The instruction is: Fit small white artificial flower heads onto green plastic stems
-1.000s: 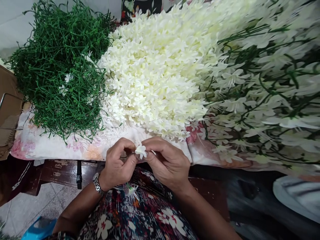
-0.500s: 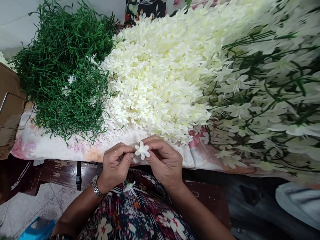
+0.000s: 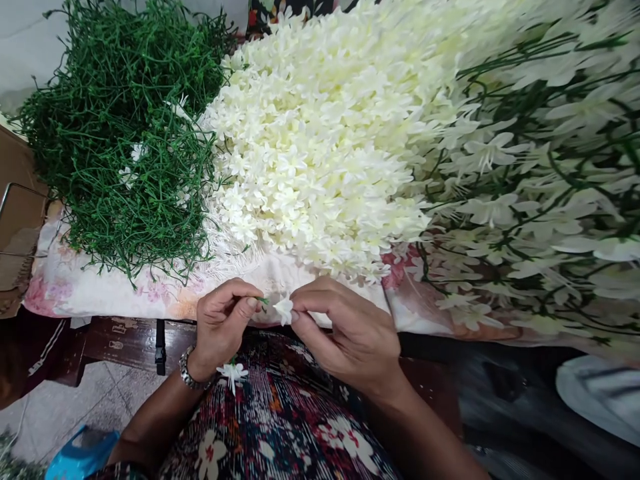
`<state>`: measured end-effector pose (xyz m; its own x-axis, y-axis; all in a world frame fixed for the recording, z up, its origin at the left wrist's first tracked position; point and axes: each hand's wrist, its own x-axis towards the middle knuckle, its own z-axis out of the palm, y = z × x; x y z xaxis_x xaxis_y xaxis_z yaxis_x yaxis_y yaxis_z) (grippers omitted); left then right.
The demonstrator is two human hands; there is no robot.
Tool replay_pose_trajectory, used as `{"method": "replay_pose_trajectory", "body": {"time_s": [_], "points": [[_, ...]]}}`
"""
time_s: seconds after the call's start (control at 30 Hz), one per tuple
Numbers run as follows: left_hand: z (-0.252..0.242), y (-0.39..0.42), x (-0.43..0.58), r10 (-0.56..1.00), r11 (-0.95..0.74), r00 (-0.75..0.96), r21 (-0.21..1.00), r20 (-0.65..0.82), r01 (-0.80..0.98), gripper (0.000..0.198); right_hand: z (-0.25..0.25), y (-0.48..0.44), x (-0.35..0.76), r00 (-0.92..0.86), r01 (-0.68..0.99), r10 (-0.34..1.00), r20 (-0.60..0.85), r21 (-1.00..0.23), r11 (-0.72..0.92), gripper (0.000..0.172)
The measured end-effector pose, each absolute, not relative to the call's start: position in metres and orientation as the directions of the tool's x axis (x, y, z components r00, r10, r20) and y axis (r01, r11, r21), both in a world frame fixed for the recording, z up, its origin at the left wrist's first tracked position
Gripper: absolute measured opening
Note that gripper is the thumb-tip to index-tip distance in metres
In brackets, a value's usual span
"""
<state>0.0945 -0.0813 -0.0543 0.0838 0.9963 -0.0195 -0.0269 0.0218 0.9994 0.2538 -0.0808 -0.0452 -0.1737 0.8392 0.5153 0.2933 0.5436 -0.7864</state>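
Observation:
My left hand (image 3: 223,323) pinches a thin green artificial stem (image 3: 264,301) between thumb and forefinger, its tip showing at the fingertips. Just to the right, my right hand (image 3: 347,337) is closed on a small white artificial flower (image 3: 283,309), turned sideways with its petals close to the stem tip. I cannot tell whether stem and flower touch. Below my left wrist hangs another white flower (image 3: 233,375) with a bit of green at its top. Beyond my hands lie a heap of green stems (image 3: 135,133) and a pile of loose white flowers (image 3: 320,153).
A floral cloth (image 3: 115,293) covers the work surface. Assembled white flower sprays (image 3: 525,200) spread on the right. At left stands a cardboard box (image 3: 20,220) with a wire frame. A blue plastic item (image 3: 83,457) is on the floor, and another person's clothed leg (image 3: 500,400) is at lower right.
My hands have drawn slightly apart, and the right one has shifted right. The flower has turned from facing me to sideways, uncovering the green stem tip. The hanging flower has swung left.

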Motion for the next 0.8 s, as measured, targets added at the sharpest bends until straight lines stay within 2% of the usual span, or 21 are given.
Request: {"method": "replay_pose_trajectory", "body": {"time_s": [0.23, 0.4, 0.57, 0.8], "points": [[-0.055, -0.081, 0.094, 0.991, -0.028, 0.130, 0.999, 0.030, -0.019, 0.011, -0.041, -0.079, 0.253, -0.255, 0.451, 0.800, 0.542, -0.666, 0.595, 0.013], [-0.053, -0.081, 0.094, 0.986, -0.094, 0.142, 0.995, 0.087, 0.044, 0.012, -0.042, -0.080, 0.251, -0.291, 0.490, 0.783, 0.550, -0.617, 0.615, 0.012], [-0.051, -0.079, 0.094, 0.976, -0.147, 0.185, 0.976, 0.117, 0.160, 0.011, -0.045, -0.081, 0.251, -0.316, 0.491, 0.796, 0.517, -0.628, 0.603, 0.011], [-0.060, -0.079, 0.098, 0.991, -0.058, 0.132, 0.978, 0.032, 0.200, 0.009, -0.055, -0.079, 0.247, -0.230, 0.465, 0.841, 0.490, -0.704, 0.537, 0.010]]}}
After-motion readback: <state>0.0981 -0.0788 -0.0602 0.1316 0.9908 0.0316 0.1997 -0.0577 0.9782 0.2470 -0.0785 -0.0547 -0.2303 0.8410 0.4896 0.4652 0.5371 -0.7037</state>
